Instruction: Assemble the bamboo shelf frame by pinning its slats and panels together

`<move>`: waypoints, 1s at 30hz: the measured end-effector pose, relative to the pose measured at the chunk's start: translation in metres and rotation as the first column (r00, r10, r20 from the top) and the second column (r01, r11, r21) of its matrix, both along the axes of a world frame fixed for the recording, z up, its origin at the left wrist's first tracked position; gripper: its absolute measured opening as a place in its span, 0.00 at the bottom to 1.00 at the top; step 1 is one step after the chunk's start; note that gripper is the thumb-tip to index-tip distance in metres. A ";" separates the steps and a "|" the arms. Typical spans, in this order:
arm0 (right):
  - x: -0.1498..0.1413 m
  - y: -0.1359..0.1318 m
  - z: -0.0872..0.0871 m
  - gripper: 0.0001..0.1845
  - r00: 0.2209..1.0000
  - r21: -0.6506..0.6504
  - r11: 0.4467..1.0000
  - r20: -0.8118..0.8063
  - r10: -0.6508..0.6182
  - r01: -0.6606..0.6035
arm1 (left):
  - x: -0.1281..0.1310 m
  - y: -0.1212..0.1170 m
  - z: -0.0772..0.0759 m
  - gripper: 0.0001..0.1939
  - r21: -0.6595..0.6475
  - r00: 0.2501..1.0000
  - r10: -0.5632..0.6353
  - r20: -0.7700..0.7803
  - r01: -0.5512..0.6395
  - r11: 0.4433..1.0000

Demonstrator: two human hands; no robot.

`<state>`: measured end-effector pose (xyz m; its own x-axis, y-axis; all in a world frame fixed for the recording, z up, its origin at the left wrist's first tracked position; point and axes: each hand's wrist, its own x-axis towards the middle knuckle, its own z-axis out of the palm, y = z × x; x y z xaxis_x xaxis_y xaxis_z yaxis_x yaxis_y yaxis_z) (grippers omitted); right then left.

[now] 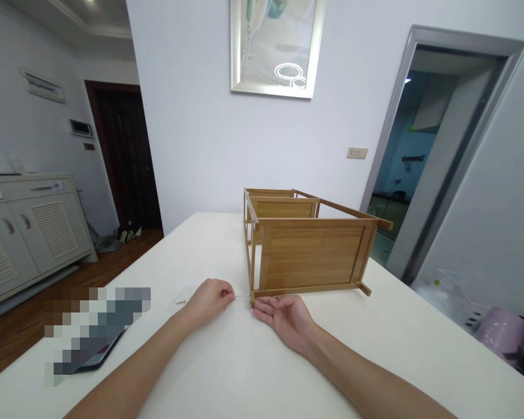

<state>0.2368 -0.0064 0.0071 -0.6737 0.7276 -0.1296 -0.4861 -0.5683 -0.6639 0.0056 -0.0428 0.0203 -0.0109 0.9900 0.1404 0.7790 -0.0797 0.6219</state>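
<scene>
one white table bears a slatless wooden shelf rack, lying on its side before you. at its near-left post, your right hand is palm-up with loose, unclenched fingers; your left hand pinches a thin rod pointed at that post. you seem to be fastening this joint; the next move calls for straight aim and a braced post.
</scene>
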 end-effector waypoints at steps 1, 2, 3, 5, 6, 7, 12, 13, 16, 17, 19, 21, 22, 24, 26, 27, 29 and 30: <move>0.000 0.000 0.000 0.10 1.000 -0.002 1.000 -0.002 -0.001 0.001 | 0.000 0.000 0.000 0.13 0.004 1.000 0.001 0.019 -0.002 1.000; 0.000 0.000 -0.001 0.10 1.000 -0.004 1.000 -0.004 -0.001 0.001 | 0.001 0.000 -0.001 0.13 -0.001 0.999 0.001 0.044 -0.001 1.000; 0.000 0.001 -0.001 0.11 1.000 -0.005 1.000 -0.005 -0.002 0.002 | 0.001 0.001 -0.001 0.13 -0.011 0.997 -0.001 0.073 0.002 1.000; 0.000 0.001 -0.002 0.11 1.000 -0.006 1.000 -0.005 -0.003 0.003 | 0.000 0.001 -0.003 0.14 -0.043 0.991 -0.008 0.130 0.014 0.999; 0.000 0.001 -0.002 0.11 1.000 -0.006 1.000 -0.004 -0.003 0.003 | 0.000 0.001 -0.003 0.14 -0.056 0.989 -0.012 0.150 0.021 0.998; 0.000 0.001 -0.002 0.11 1.000 -0.006 1.000 -0.003 -0.003 0.003 | 0.000 0.002 -0.004 0.14 -0.063 0.987 -0.017 0.159 0.028 0.998; 0.000 0.000 -0.001 0.11 1.000 -0.005 1.000 0.009 0.019 -0.019 | -0.001 0.001 -0.004 0.14 -0.053 0.996 -0.037 0.080 0.042 0.998; 0.000 0.000 0.000 0.11 1.000 -0.007 1.000 0.012 0.025 -0.025 | -0.001 0.001 -0.003 0.13 -0.049 0.998 -0.042 0.050 0.044 0.998; -0.002 -0.001 0.001 0.11 0.999 -0.015 1.000 0.023 0.026 -0.025 | -0.001 -0.001 0.000 0.14 -0.026 0.997 -0.045 -0.057 0.043 0.999; -0.002 -0.001 0.001 0.10 0.999 -0.020 1.000 0.028 0.021 -0.020 | -0.001 -0.002 0.000 0.14 -0.020 0.995 -0.042 -0.089 0.040 0.999; -0.003 -0.001 0.002 0.09 0.999 -0.032 0.999 0.042 0.007 -0.006 | -0.001 -0.002 0.001 0.14 -0.007 0.990 -0.036 -0.133 0.036 0.999; -0.003 -0.001 0.002 0.08 0.998 -0.034 0.999 0.057 -0.007 0.009 | -0.001 -0.002 0.001 0.14 0.002 0.991 -0.031 -0.132 0.031 1.000; -0.003 -0.002 0.002 0.07 0.998 -0.033 0.999 0.062 -0.012 0.014 | -0.002 -0.001 0.000 0.13 0.001 0.993 -0.026 -0.115 0.026 1.000; -0.002 -0.002 0.001 0.06 0.998 -0.030 0.999 0.068 -0.015 0.017 | -0.002 0.000 -0.001 0.13 -0.020 0.998 -0.016 -0.059 0.015 1.000; -0.002 -0.002 0.001 0.05 0.997 -0.031 0.999 0.070 -0.016 0.018 | -0.003 0.002 -0.002 0.13 -0.050 1.000 -0.004 -0.007 0.004 0.999; -0.002 -0.002 0.001 0.04 0.997 -0.031 0.999 0.072 -0.017 0.019 | -0.004 0.003 -0.002 0.13 -0.060 1.000 -0.001 0.008 0.002 0.998; -0.002 -0.002 0.000 0.04 0.996 -0.028 0.999 0.084 -0.018 0.021 | -0.004 0.003 -0.003 0.13 -0.069 1.000 0.004 0.019 -0.003 0.998; -0.003 -0.002 0.000 0.04 0.995 -0.024 0.999 0.093 -0.019 0.022 | -0.004 0.003 -0.003 0.13 -0.071 1.000 0.005 0.021 -0.004 0.997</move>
<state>0.2340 -0.0082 0.0075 -0.6429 0.7369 -0.2088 -0.4349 -0.5756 -0.6925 0.0021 -0.0395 0.0172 -0.0176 0.9974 0.0695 0.7657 -0.0312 0.6425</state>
